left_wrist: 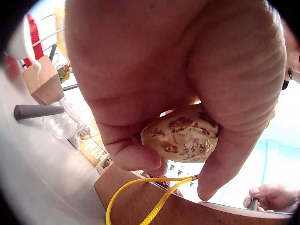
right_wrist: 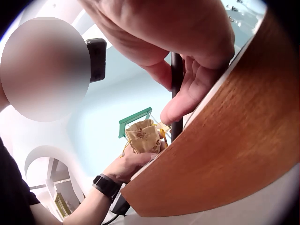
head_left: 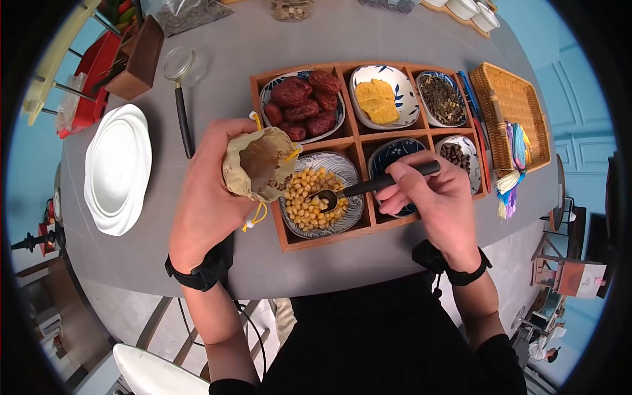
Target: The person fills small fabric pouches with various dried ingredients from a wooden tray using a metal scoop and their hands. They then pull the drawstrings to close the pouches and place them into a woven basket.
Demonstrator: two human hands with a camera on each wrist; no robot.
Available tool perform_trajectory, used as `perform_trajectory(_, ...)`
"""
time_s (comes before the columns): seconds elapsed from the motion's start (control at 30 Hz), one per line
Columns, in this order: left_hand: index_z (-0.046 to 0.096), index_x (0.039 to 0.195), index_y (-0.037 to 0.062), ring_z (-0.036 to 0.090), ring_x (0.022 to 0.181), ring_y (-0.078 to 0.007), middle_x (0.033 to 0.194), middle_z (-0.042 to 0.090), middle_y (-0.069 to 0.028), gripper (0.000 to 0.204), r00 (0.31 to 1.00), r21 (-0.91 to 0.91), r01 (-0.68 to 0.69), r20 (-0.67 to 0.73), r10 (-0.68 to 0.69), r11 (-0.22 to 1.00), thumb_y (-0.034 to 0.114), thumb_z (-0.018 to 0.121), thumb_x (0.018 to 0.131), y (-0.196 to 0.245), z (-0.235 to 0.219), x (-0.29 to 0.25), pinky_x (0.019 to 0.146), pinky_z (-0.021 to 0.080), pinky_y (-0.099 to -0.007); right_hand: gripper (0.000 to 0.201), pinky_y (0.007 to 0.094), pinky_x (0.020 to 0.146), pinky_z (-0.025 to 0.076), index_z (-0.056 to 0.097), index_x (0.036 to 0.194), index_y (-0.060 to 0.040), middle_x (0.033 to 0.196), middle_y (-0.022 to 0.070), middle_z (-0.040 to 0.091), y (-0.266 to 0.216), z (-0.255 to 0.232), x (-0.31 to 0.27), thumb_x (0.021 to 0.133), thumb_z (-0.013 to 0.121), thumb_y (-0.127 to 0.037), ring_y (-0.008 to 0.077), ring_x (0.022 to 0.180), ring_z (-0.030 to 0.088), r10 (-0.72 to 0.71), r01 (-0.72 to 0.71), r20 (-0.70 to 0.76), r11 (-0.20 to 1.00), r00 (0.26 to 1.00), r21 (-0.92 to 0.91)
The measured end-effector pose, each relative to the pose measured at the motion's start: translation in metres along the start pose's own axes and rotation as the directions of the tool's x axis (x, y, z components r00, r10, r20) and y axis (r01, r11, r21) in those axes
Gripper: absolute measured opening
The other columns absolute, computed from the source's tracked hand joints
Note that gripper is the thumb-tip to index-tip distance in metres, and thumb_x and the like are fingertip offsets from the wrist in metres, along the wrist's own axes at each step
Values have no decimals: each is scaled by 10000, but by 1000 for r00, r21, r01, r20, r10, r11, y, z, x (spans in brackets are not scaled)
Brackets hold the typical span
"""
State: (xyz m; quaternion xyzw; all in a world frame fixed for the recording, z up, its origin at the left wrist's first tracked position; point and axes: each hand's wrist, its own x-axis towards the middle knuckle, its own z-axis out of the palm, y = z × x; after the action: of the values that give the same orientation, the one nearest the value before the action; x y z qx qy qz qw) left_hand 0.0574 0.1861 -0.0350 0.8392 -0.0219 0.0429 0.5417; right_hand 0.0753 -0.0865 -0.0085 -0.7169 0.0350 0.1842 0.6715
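My left hand [head_left: 205, 191] grips a small beige drawstring pouch [left_wrist: 180, 133] with a brown print and yellow cords. Its mouth gapes upward, close beside the patterned dish [head_left: 356, 214] of yellow kernels [head_left: 309, 204]. In my right hand [head_left: 444, 204] is a spoon [head_left: 375, 185], its black handle pinched between thumb and fingers. The spoon's bowl lies among the kernels and carries a few of them. Both dish and kernels sit in the front left compartment of a divided wooden tray [head_left: 355, 141]. The right hand partly covers a dark blue dish [head_left: 388, 153] in the neighbouring compartment.
Other compartments hold red dates [head_left: 296, 99], yellow slices [head_left: 376, 102], dried leaves [head_left: 441, 99] and dark beans [head_left: 454, 155]. A wicker basket [head_left: 500, 85] with tassels stands right. A magnifying glass [head_left: 183, 118] and white dishes [head_left: 118, 168] lie left.
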Motion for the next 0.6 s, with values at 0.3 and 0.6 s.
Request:
perform_trajectory(0.3, 522, 1182, 42, 579, 1022, -116, 1087, 607, -29, 634, 998, 84, 47, 31, -50, 995, -185, 715, 623, 5, 0, 0, 916, 443, -237, 166, 260, 576, 569, 622, 989, 63, 768, 169, 705, 3, -16, -2, 969, 607, -101, 181, 609, 690, -51, 64, -109, 991, 993, 118)
perform_trajectory(0.6, 548, 1151, 42, 592, 981, -229, 1063, 569, -73, 567, 999, 65, -22, 49, 19, 998, -113, 743, 642, 7, 1, 1, 872, 454, -279, 172, 268, 556, 563, 627, 979, 57, 752, 189, 703, -23, -25, -10, 995, 550, -97, 207, 581, 685, -241, 269, -167, 947, 956, 175)
